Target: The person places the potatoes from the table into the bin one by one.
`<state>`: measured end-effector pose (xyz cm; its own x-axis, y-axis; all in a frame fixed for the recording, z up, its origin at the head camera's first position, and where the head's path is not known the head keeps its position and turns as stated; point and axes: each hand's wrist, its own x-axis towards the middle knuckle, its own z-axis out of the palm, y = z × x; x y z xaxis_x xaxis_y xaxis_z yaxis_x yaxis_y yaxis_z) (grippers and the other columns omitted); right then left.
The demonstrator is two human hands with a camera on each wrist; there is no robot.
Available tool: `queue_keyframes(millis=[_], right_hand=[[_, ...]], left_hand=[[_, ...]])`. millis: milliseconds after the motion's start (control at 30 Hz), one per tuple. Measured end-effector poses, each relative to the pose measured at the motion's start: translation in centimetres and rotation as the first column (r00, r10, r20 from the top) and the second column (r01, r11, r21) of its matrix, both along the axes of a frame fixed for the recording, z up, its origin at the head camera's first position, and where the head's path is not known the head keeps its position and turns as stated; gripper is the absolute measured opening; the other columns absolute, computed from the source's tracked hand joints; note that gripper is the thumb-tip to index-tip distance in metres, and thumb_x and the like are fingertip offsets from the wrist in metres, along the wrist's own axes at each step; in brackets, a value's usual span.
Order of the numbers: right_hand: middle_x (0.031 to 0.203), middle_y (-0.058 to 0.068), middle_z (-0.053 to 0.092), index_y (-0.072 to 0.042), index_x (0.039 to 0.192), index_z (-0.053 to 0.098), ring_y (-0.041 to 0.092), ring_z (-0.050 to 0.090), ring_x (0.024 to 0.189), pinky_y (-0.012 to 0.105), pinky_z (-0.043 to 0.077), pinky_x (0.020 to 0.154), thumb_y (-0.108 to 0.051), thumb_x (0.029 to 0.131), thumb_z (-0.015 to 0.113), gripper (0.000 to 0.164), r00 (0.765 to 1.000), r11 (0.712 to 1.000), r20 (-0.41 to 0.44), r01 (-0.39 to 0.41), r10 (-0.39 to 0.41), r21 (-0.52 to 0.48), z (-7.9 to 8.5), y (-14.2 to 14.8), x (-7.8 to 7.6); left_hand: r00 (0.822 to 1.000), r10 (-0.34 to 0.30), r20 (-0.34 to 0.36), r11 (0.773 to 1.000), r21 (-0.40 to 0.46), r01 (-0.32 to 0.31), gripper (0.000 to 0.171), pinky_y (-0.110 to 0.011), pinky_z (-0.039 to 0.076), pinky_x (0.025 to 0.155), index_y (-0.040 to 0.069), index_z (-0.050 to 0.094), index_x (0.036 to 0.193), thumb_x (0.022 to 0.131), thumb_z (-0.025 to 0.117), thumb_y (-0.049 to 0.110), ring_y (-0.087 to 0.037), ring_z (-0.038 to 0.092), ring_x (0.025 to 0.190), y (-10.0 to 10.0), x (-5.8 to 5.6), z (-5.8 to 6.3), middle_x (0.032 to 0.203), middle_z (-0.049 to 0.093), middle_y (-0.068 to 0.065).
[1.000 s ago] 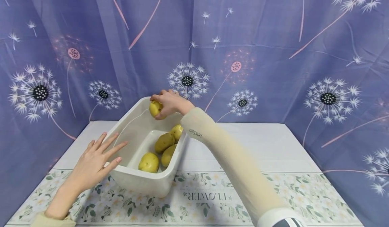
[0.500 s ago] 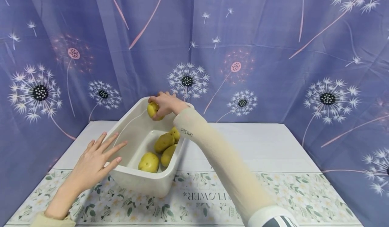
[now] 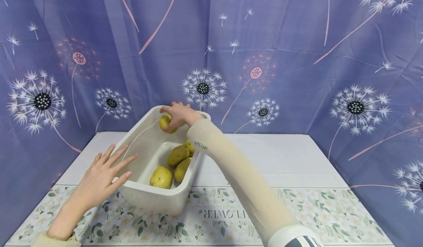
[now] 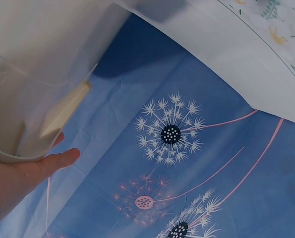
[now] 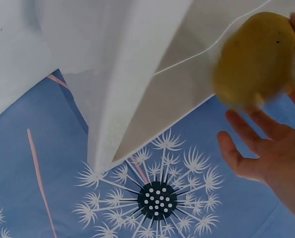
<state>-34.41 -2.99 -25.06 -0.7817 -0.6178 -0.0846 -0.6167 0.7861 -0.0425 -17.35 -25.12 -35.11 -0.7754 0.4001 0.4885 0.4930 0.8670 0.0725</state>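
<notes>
A yellow potato (image 3: 165, 123) is gripped in my right hand (image 3: 180, 114) above the far end of a white plastic bin (image 3: 140, 155). In the right wrist view the potato (image 5: 256, 57) hangs inside the rim, with fingers and thumb about it. Several more potatoes (image 3: 161, 177) lie on the bin's floor along its right and near sides; my sleeve partly covers the farthest. My left hand (image 3: 102, 177) rests at the bin's left rim, its fingers spread and straight. The left wrist view has the left thumb (image 4: 63, 157) beside the bin's rim.
The bin stands at an angle on a white table (image 3: 264, 159) whose near part has a flower-print cloth (image 3: 317, 210). Blue curtains (image 3: 281, 48) with dandelions close off the back and both sides.
My right hand has moved slightly left and down with the potato, a little deeper over the bin. The left hand has barely moved.
</notes>
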Motion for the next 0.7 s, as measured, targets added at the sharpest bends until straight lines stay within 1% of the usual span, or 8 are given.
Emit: queue_keyframes(millis=[100,300,500,600,700], right_hand=[[0.134,0.005,0.038,-0.030,0.135,0.034,0.025,0.035,0.121,0.053,0.032,0.099,-0.048,0.076,0.063,0.068,1.000,1.000,-0.008,0.000,0.000,-0.002,0.1,0.1,0.0],[0.136,0.004,0.037,-0.030,0.134,0.035,0.024,0.035,0.124,0.053,0.030,0.100,-0.048,0.077,0.061,0.066,1.000,1.000,-0.008,-0.003,0.003,-0.001,0.3,1.0,0.1],[0.136,0.003,0.038,-0.029,0.133,0.038,0.023,0.034,0.126,0.057,0.024,0.104,-0.046,0.077,0.061,0.063,1.000,0.999,0.004,-0.012,0.013,-0.043,0.2,2.4,0.3],[0.136,0.003,0.039,-0.029,0.131,0.040,0.023,0.036,0.126,0.056,0.023,0.105,-0.045,0.077,0.062,0.061,1.000,0.997,-0.006,-0.018,0.017,-0.073,0.2,3.2,0.3],[0.134,0.004,0.041,-0.029,0.130,0.042,0.022,0.039,0.123,0.054,0.025,0.104,-0.044,0.077,0.063,0.059,0.999,0.994,-0.031,-0.027,0.024,-0.103,0.2,4.0,0.3]], left_hand=[[1.000,-0.001,-0.003,1.000,-0.004,0.001,0.044,-0.066,0.021,0.098,0.025,0.048,0.130,0.087,0.052,0.036,-0.038,0.017,0.135,0.0,0.0,0.1,0.140,0.037,-0.016],[1.000,-0.003,0.000,1.000,-0.001,0.003,0.044,-0.067,0.020,0.098,0.025,0.048,0.130,0.087,0.053,0.034,-0.039,0.017,0.135,0.0,0.0,0.0,0.140,0.037,-0.016],[1.000,-0.002,0.002,1.000,0.002,0.002,0.044,-0.065,0.017,0.101,0.023,0.048,0.130,0.087,0.053,0.034,-0.037,0.015,0.136,0.1,0.2,0.0,0.140,0.037,-0.016],[1.000,-0.006,-0.001,1.000,0.004,0.006,0.044,-0.065,0.017,0.101,0.022,0.048,0.129,0.087,0.053,0.034,-0.037,0.015,0.136,0.0,0.2,0.0,0.140,0.037,-0.016],[1.000,-0.012,-0.010,1.000,0.007,0.012,0.044,-0.065,0.017,0.101,0.023,0.048,0.129,0.087,0.053,0.034,-0.037,0.016,0.136,0.0,0.1,0.0,0.140,0.037,-0.016]])
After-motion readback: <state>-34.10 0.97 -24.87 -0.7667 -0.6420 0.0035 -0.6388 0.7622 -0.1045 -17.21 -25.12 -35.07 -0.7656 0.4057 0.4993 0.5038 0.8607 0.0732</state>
